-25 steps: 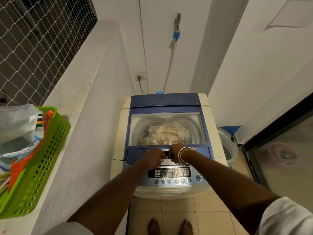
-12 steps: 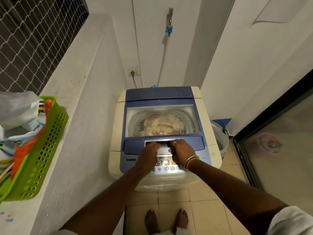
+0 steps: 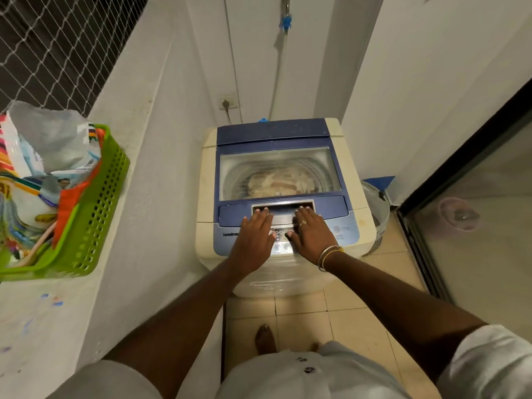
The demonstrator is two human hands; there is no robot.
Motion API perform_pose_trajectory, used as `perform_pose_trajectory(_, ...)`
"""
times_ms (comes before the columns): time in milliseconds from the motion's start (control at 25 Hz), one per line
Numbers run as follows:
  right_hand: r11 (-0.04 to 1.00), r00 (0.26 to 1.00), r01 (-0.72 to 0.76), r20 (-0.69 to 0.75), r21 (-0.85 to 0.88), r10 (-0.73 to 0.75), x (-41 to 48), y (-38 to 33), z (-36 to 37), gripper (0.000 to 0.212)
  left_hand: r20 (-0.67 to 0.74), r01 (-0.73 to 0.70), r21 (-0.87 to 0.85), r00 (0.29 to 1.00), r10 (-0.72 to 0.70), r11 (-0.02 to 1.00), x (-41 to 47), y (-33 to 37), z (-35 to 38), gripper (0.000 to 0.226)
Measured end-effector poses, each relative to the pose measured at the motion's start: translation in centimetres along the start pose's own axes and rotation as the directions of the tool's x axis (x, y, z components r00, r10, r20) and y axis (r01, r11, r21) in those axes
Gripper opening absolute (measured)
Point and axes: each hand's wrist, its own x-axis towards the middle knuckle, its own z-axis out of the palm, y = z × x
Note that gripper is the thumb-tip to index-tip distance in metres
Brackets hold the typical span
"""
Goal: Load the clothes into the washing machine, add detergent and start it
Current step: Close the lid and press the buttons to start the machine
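A cream and blue top-loading washing machine (image 3: 354,226) stands against the far wall with its lid (image 3: 276,133) down. Pale clothes (image 3: 280,182) show through the lid's clear window inside the drum. My left hand (image 3: 254,233) lies flat on the front of the lid, fingers straight, fingertips at the recessed lid handle (image 3: 283,207). My right hand (image 3: 311,230), with a ring and bangles, lies flat beside it, fingertips at the same handle. Both palms cover most of the control panel (image 3: 283,240).
A green plastic basket (image 3: 95,208) with bags and packets sits on the white ledge at the left. A bucket (image 3: 377,208) stands right of the machine. A glass sliding door (image 3: 472,226) runs along the right. A tap (image 3: 286,23) and a socket (image 3: 229,103) are on the back wall.
The hands went from curled at the lid handle to lying flat on the lid front and panel. The camera tilted down and moved closer.
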Motion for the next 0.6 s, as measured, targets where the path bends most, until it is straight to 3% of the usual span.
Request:
perform_pose_trajectory(120, 0.999, 1.0, 0.027, -0.004, -0.044, -0.028, -1.6, 0.1, -0.4, 0.075, 0.056, 0.017, 0.095, 0.998, -0.023, 0.995, -1.2, 0.8, 0.5, 0.058)
perform_pose_trajectory(600, 0.991, 0.99, 0.121, 0.079, -0.049, -0.117, -8.7, 2.2, -2.1, 0.079, 0.073, 0.152, 0.036, 0.985, -0.154, 0.988, -6.4, 8.1, -1.1, 0.062)
